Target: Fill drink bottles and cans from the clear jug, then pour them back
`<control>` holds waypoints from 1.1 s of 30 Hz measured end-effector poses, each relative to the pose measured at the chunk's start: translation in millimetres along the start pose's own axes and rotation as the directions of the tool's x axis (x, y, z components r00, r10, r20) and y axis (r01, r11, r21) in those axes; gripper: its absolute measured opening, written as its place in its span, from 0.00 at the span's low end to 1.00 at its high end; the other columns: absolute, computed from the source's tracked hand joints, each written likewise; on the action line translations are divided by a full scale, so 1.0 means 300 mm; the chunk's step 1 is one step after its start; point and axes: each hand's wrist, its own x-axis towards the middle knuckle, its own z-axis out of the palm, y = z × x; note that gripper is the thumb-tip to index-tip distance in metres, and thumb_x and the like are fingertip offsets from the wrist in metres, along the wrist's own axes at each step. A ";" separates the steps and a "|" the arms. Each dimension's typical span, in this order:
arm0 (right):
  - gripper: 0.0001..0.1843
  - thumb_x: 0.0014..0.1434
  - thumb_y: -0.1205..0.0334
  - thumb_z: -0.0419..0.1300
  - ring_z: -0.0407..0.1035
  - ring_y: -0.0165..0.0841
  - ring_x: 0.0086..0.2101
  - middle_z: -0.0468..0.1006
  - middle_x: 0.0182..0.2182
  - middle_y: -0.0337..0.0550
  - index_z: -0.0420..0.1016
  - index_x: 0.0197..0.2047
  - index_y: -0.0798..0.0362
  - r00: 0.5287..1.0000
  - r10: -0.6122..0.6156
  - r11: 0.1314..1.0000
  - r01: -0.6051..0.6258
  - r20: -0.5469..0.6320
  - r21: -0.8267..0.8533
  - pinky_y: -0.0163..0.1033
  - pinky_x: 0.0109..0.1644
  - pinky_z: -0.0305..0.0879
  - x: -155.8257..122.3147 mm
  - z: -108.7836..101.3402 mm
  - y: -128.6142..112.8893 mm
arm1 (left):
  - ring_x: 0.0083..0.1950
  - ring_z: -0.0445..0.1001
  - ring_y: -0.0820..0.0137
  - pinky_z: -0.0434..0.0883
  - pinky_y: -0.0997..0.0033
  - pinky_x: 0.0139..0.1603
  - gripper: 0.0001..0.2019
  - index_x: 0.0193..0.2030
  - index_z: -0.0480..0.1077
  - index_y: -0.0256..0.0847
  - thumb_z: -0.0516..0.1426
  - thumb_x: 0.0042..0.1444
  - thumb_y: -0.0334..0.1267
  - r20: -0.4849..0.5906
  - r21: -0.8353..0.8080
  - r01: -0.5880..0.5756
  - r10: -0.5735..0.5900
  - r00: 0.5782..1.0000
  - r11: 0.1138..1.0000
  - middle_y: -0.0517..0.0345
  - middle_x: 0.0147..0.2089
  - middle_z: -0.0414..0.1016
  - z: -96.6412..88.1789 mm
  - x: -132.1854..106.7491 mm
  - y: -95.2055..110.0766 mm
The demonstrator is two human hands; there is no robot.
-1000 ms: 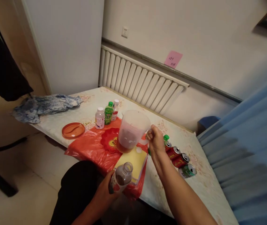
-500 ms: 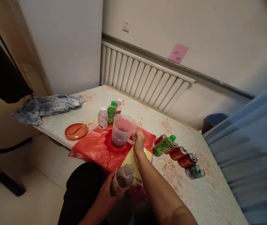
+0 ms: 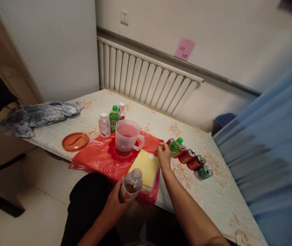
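Note:
My left hand (image 3: 115, 203) is wrapped round an uncapped clear bottle (image 3: 131, 186) with a printed label and dark liquid inside, tilted slightly over my lap. My right hand (image 3: 163, 153) is beside a green-capped drink bottle (image 3: 174, 146), fingers loosely curled and apart; no object shows in them, and I cannot tell whether they touch the bottle. A translucent measuring jug (image 3: 125, 136) with liquid in it stands on a red scalloped dish (image 3: 112, 152), its handle facing right. A white cap (image 3: 151, 156) lies on a yellow book (image 3: 146, 169).
Red plastic sheeting (image 3: 94, 160) lies under the dish and book. Behind the jug stand a white-capped bottle (image 3: 104, 126), a green bottle (image 3: 114, 119) and another white-capped bottle (image 3: 121, 111). Several cans (image 3: 196, 162) line the right, an orange lid (image 3: 75, 142) the left.
My right hand has left the jug's handle and moved right to the green-capped bottle. More of the yellow book and white cap shows. My left hand still grips the bottle; the view has shifted.

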 end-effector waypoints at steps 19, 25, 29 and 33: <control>0.11 0.53 0.63 0.59 0.69 0.40 0.45 0.75 0.41 0.49 0.73 0.41 0.54 0.926 -0.086 0.864 0.253 0.368 -0.436 0.41 0.49 0.63 -0.072 -0.025 0.032 | 0.52 0.74 0.59 0.71 0.64 0.51 0.29 0.55 0.63 0.39 0.61 0.43 0.34 0.035 -0.002 -0.016 0.016 0.999 1.000 0.52 0.52 0.75 0.037 0.027 0.059; 0.21 0.54 0.70 0.57 0.68 0.39 0.47 0.74 0.46 0.49 0.69 0.52 0.53 0.728 -0.466 0.786 0.602 0.503 -0.142 0.43 0.54 0.64 -0.145 -0.190 -0.186 | 0.53 0.73 0.59 0.70 0.62 0.54 0.30 0.56 0.63 0.41 0.62 0.42 0.36 0.038 -0.002 -0.058 0.058 0.998 0.998 0.53 0.54 0.74 0.068 0.044 0.064; 0.27 0.56 0.75 0.52 0.67 0.39 0.51 0.71 0.51 0.51 0.63 0.59 0.51 0.553 -0.569 0.645 0.759 0.609 -0.087 0.45 0.56 0.65 -0.211 -0.302 -0.320 | 0.54 0.72 0.60 0.69 0.63 0.54 0.30 0.56 0.62 0.41 0.61 0.43 0.34 0.071 -0.005 -0.092 0.092 0.993 0.996 0.54 0.54 0.73 0.093 0.039 0.087; 0.26 0.59 0.75 0.50 0.66 0.39 0.54 0.69 0.55 0.55 0.62 0.61 0.54 0.435 -0.539 0.520 0.846 0.721 -0.122 0.46 0.56 0.66 -0.250 -0.371 -0.382 | 0.52 0.72 0.61 0.69 0.63 0.53 0.30 0.56 0.61 0.41 0.60 0.43 0.34 0.125 -0.004 -0.082 0.081 0.989 0.997 0.55 0.53 0.73 0.098 0.023 0.112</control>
